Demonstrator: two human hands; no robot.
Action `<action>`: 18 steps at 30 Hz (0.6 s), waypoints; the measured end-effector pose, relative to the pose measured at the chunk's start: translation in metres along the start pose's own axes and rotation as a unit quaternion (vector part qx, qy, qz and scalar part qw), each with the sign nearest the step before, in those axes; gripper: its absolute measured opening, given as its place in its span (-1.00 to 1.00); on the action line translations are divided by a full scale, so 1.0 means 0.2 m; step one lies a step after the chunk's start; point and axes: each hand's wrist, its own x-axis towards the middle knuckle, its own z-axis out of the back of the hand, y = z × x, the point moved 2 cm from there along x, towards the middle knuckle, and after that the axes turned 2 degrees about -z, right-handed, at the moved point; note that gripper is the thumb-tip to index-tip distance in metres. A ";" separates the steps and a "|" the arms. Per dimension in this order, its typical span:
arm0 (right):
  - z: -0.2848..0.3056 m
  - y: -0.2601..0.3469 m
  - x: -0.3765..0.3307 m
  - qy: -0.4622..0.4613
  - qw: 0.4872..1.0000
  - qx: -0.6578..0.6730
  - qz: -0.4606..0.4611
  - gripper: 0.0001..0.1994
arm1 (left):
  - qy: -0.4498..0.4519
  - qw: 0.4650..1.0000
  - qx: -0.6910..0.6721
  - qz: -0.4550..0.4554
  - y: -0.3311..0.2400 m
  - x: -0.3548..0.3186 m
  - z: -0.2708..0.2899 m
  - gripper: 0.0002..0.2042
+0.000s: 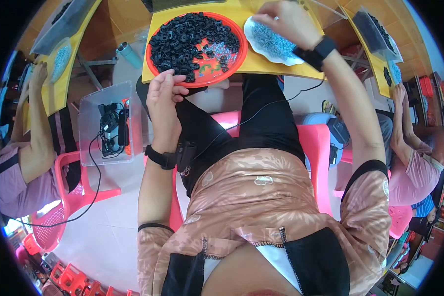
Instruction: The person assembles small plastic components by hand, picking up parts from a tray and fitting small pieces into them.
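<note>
A round red tray [242, 48] on the yellow table holds a heap of small black plastic parts [182, 39], with clear bluish bits among them on its right side. At the tray's near left rim, my left hand [165, 92] has its fingers curled, with a small black plastic part [179, 78] at the thumb and fingertips. Over a white scalloped plate [295, 61] of tiny light-blue pieces [274, 43], my right hand [288, 22] is bent with its fingertips pinched together at the plate's far left. Whatever sits between those fingertips is too small to make out.
A clear plastic bin [86, 153] with black adapters and cables stands on the floor at left, near a grey-green tumbler [129, 55]. Thin cables run across my lap and the floor. Two people sit at yellow tables on either side. Pink chairs [316, 163] surround me.
</note>
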 end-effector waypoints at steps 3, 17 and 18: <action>-0.16 0.20 -0.04 0.048 0.992 0.093 0.077 -0.79 | -0.020 0.999 -0.022 0.013 0.01 0.01 0.01 -0.78; -0.10 -0.34 0.17 0.109 0.980 -0.106 -0.126 -0.63 | -0.012 1.000 -0.022 0.018 0.00 -0.01 0.00 -0.78; -0.08 -0.38 0.21 0.144 0.972 -0.116 -0.145 -0.58 | -0.012 1.000 -0.016 0.014 0.00 0.00 0.00 -0.78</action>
